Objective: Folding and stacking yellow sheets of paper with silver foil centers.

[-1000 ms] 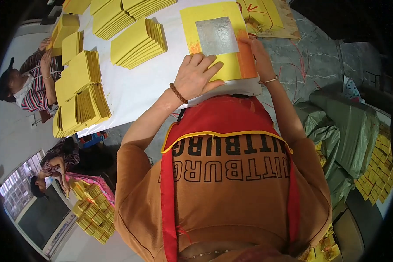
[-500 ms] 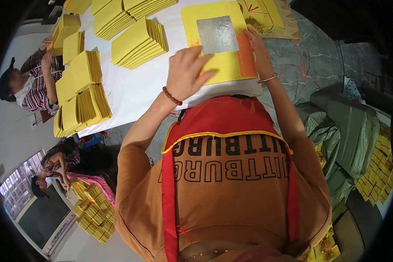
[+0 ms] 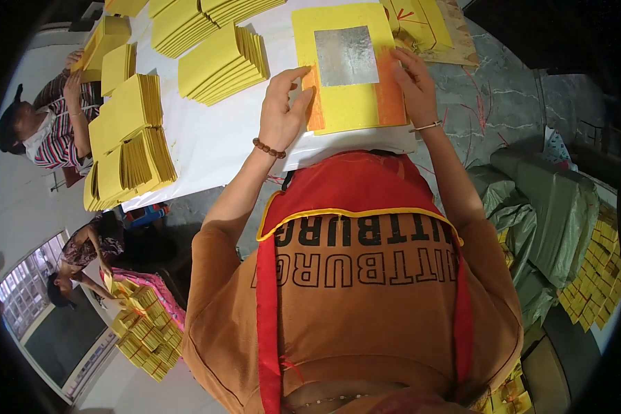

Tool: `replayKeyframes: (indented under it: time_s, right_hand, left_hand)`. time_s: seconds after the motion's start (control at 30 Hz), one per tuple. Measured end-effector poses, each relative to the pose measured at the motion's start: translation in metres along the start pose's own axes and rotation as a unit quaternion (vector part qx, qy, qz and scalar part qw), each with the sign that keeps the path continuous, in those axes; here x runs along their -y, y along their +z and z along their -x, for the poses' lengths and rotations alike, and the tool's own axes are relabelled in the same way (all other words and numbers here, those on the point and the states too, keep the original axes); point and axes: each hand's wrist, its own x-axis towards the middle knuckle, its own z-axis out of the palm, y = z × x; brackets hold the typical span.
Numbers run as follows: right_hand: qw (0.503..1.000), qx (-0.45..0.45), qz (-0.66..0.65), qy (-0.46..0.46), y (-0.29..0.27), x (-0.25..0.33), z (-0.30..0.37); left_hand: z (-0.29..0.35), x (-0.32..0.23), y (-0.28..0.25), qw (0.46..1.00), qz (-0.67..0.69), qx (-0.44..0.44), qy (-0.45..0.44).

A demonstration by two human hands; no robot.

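Yellow paper sheet [image 3: 341, 107], with a silver panel and an orange band along either side, lying on the white-covered worktop [image 3: 221, 138] at 12 o'clock from the wearer of the red apron [image 3: 352, 183]. Left hand [image 3: 283, 103] at the sheet's 9 o'clock edge, right hand [image 3: 415, 90] at 3 o'clock; I see each grip open, thumb and fingers parted. Folded yellow stack [image 3: 217, 65]: 11 o'clock. Red-tied bundle [image 3: 426, 26]: 1 o'clock.

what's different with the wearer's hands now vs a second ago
The left hand has lifted from the lower-left part of the yellow sheet and shifted to its left edge, uncovering more of the orange strip there. The right hand stays at the right edge; the folded stacks lie as before.
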Motion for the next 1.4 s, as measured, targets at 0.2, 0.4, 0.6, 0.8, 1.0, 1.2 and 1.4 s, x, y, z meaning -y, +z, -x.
replayKeyframes:
  time_s: [0.2, 0.4, 0.6, 0.8, 1.0, 1.2, 1.4]
  right_hand:
    - [0.993, 0.021, 0.105, -0.054, -0.005, -0.003, -0.002]
    - [0.996, 0.003, 0.079, 0.037, -0.005, -0.003, -0.006]
    - [0.998, 0.002, 0.063, 0.029, -0.006, -0.006, -0.013]
    - [0.993, -0.005, 0.107, -0.047, -0.004, -0.01, -0.015]
    - [0.993, -0.006, 0.109, -0.034, -0.004, -0.008, -0.012]
    - [0.994, -0.007, 0.103, -0.022, -0.004, -0.008, -0.011]
    - [0.994, -0.009, 0.107, -0.031, -0.006, -0.017, -0.008]
  left_hand:
    - [0.003, -0.001, 0.001, 0.996, 0.068, 0.015, -0.055]
    - [0.003, -0.001, 0.0, 0.995, 0.093, 0.009, -0.043]
    - [0.001, 0.003, 0.004, 0.995, 0.088, 0.014, -0.043]
    - [0.0, 0.006, 0.004, 0.995, 0.083, 0.012, -0.048]
    - [0.0, 0.003, 0.002, 0.995, 0.082, 0.015, -0.047]
    - [0.0, 0.004, 0.003, 0.996, 0.074, 0.015, -0.042]
    - [0.0, 0.001, 0.002, 0.996, 0.068, 0.019, -0.055]
